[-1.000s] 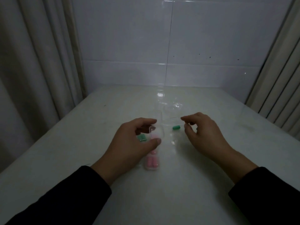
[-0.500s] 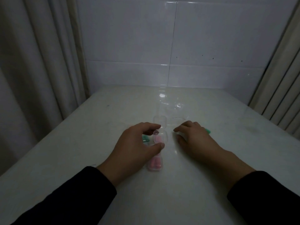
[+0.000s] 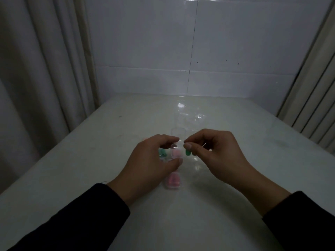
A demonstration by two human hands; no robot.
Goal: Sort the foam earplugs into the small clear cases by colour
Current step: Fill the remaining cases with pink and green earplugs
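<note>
At the middle of the white table [image 3: 208, 205], the left hand [image 3: 150, 165] is curling around a small clear case [image 3: 176, 152] with something pink inside, index finger over its far end and thumb under its near end. Its hinged lid [image 3: 178, 133] is standing open behind it. The right hand [image 3: 215, 153] is pinching a green earplug [image 3: 188, 152] between thumb and forefinger, just to the right of that case, with the other fingers loosely curled.

A second case holding pink earplugs [image 3: 173, 181] is lying nearer the person, partly under the left hand. More green [image 3: 161, 152] is showing in the gap under the left fingers, but whether it is loose or in its own case I cannot tell.

Judging from this, the step is placing the green plug, and the risk is dropping it into the pink case right beside it. Doing it well probably means carrying the plug across or around the pink case to the green side, keeping the pinch light enough not to crush the foam, and releasing only when the tip is inside the right case's walls. The left hand should be steadying whichever light case is receiving, since these will likely skid on the glossy surface. The light is dim, so checking the colour before letting go seems wise.
</note>
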